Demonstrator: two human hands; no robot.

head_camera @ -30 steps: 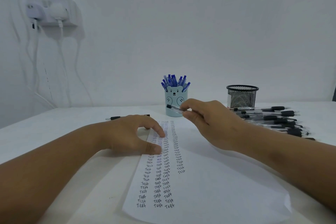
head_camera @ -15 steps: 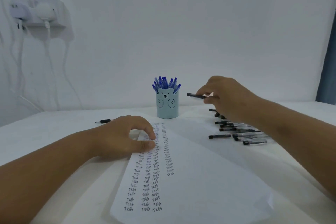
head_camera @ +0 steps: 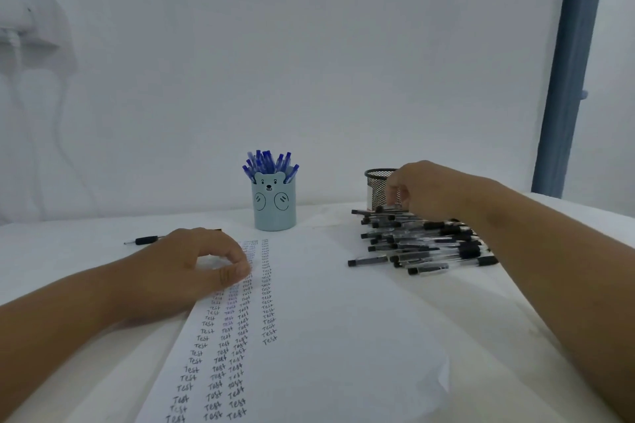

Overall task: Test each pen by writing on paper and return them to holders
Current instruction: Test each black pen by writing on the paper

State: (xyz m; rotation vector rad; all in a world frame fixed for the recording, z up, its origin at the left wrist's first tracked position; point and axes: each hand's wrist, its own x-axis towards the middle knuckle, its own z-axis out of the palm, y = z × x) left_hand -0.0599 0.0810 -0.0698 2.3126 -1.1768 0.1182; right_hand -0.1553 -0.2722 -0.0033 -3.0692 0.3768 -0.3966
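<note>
My left hand (head_camera: 185, 271) rests with loosely curled fingers on the left edge of a white paper (head_camera: 326, 336) filled with columns of the word "Test". At the far edge of a pile of black pens (head_camera: 422, 244), my right hand (head_camera: 433, 192) points its fingertips down and pinches a black pen (head_camera: 369, 212) that sticks out to the left. Just behind that hand stands a black mesh holder (head_camera: 376, 182), partly hidden by it. A light blue bear holder (head_camera: 275, 206) full of blue pens (head_camera: 269, 161) stands at the back centre.
A single black pen (head_camera: 146, 240) lies on the white table (head_camera: 68, 251) behind my left hand. A wall socket box with hanging cables (head_camera: 20, 21) is at the far left. A blue curtain edge (head_camera: 570, 79) runs down at the right.
My right hand carried the black pen from in front of the bear holder rightward and down to the pile by the mesh holder. The view swung right. My left hand stayed on the paper.
</note>
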